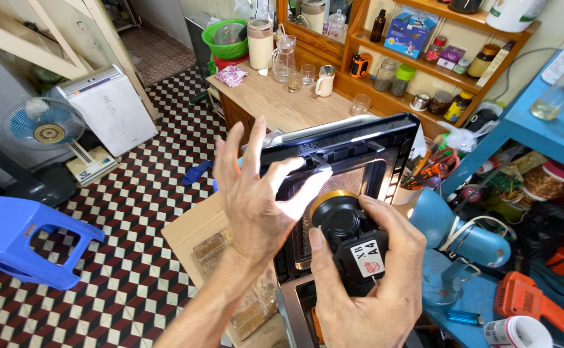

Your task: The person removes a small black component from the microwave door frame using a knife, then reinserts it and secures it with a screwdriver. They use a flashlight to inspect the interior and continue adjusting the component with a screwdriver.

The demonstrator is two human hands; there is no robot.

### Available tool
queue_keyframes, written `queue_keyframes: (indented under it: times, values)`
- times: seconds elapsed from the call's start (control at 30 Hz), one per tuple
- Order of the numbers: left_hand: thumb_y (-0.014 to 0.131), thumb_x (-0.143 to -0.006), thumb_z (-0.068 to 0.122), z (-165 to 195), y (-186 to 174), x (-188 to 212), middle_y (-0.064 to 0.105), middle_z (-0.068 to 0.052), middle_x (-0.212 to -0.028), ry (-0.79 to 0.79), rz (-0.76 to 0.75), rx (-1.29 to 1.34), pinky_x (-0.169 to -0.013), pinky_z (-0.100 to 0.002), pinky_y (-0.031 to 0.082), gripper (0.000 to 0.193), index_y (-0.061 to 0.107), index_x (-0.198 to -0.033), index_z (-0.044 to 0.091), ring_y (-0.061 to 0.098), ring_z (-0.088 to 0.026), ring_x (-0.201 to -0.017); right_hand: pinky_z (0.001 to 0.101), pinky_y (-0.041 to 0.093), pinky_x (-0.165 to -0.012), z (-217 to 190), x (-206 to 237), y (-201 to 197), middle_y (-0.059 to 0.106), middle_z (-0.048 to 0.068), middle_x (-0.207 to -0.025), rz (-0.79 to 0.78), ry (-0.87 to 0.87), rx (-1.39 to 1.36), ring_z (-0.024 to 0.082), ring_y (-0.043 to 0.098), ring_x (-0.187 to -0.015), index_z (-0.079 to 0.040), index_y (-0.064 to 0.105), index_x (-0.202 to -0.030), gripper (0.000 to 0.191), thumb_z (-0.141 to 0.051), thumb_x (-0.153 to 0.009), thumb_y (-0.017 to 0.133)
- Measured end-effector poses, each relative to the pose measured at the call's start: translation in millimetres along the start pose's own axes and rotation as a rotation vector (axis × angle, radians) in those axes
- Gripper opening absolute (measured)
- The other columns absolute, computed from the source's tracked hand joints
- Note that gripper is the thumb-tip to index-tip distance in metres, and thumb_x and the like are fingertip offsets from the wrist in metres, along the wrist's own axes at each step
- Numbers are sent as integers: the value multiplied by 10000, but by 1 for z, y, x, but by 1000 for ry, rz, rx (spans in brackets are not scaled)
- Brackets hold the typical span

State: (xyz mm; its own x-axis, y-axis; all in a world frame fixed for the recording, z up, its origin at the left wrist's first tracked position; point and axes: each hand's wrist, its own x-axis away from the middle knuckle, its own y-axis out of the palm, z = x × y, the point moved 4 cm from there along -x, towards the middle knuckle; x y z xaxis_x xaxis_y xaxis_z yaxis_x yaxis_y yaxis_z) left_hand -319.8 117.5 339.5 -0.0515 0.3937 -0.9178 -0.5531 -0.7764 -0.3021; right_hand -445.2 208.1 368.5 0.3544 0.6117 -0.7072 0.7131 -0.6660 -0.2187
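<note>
A person's right hand [366, 283] wraps around a black flashlight [349, 235] with a gold-rimmed head, fingers curled shut on its body and the thumb laid along its near side over a white label; the torch's long axis runs from the palm up and away, its lens aimed into the open front of a black microwave oven [359, 145] just beyond the fingertips. The left hand [256, 193] hovers spread and empty to the left of the torch, fingers fanned wide apart, holding nothing; its thumb and forefinger reach toward the oven's upper door frame, where the beam washes them white, though whether they touch the frame is unclear. The right hand is plainly the nearer to the flashlight, gripping it; the left sits just beside it, between the torch and a cardboard box [195, 232] below. A blue desk lamp [459, 235] stands right of the gripping fingers, and a blue plastic stool [24, 241] well off left on the chequered floor [133, 270].
</note>
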Motion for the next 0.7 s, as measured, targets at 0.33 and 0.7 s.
queue_keyframes:
  times: [0.33, 0.7]
  values:
    - [827, -873, 341, 1, -11, -4, 511, -136, -1522, 255, -311, -277, -1235, -614, 203, 399, 761, -1199, 120, 396, -359, -1436, 375, 516, -1029, 25, 7, -1, 642, 160, -1256, -45, 22, -57, 282, 663, -1178, -5, 596, -1270, 567, -107, -780, 862]
    - [791, -875, 268, 11, -10, 0, 562, -159, -1433, 232, -421, -290, -1142, -481, 364, 504, 632, -1290, 31, 501, -333, -1337, 381, 526, -1019, 43, 7, -2, 634, 157, -1275, -71, 92, -94, 281, 679, -1174, -15, 582, -1269, 586, -95, -761, 863]
